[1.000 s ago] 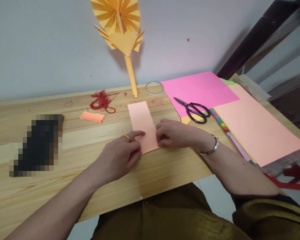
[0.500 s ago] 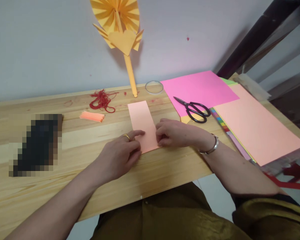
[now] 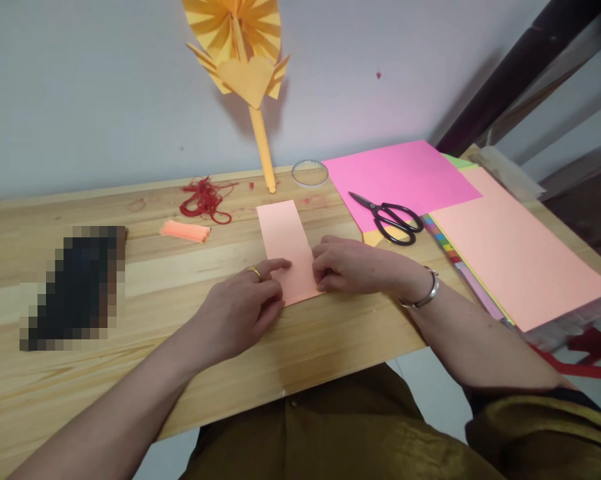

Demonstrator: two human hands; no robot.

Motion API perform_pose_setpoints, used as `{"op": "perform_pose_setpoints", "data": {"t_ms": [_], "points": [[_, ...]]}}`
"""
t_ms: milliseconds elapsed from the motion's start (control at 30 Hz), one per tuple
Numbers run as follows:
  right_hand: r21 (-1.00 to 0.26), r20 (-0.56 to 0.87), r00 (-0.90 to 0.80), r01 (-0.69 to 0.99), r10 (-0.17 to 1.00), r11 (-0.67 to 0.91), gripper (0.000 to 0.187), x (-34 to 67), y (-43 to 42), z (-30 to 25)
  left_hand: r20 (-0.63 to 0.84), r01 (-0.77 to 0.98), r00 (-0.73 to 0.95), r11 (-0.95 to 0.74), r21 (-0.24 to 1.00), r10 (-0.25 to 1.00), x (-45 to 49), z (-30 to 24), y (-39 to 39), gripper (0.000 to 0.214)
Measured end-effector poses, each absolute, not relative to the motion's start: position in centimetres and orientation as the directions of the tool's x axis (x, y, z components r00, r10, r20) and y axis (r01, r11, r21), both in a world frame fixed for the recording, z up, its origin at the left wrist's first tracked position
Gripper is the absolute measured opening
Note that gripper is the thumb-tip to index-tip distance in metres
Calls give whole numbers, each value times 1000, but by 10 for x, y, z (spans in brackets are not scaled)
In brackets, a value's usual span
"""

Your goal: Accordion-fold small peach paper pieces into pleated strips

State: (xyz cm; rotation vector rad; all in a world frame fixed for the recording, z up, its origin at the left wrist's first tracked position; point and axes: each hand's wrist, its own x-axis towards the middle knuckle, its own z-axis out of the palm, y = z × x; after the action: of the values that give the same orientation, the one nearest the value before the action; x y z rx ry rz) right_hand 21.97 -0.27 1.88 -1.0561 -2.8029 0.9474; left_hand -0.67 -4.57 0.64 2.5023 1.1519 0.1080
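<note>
On the table (image 3: 330,347), peach paper strip (image 3: 283,230) lengthwise toward the wall (image 3: 105,87), near end pinched by left hand (image 3: 240,310) and right hand (image 3: 353,267).

home craft corner: plain wooden bench (image 3: 330,347) against bare white wall (image 3: 80,87), coloured paper sheets (image 3: 405,177), black scissors (image 3: 391,219), tape roll (image 3: 310,173), red thread scraps (image 3: 205,199), folded yellow paper fan (image 3: 240,40) leaning on wall.

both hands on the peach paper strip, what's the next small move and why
Probably fold the near edge up narrowly and crease it: the left hand and right hand both touch the near end of the peach paper strip, which lies flat.
</note>
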Motion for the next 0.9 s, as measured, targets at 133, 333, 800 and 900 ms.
{"op": "perform_pose_setpoints", "data": {"t_ms": [133,333,800,900], "points": [[-542,-194,-776,594,600,594,14,220,-3,19,-98,716,662,-587,378,744,-8,5,-46,24],[-553,-197,-773,596,603,583,13,219,-3,18,-120,735,648,-576,359,752,-8,3,-44,23],[-560,-187,-776,588,603,584,11,220,-2,15,-65,712,668,-611,346,741,-11,-1,-45,36],[-568,-181,-774,586,607,578,11,220,-2,14,-65,679,712,-664,312,699,-13,-5,-45,39]]}}
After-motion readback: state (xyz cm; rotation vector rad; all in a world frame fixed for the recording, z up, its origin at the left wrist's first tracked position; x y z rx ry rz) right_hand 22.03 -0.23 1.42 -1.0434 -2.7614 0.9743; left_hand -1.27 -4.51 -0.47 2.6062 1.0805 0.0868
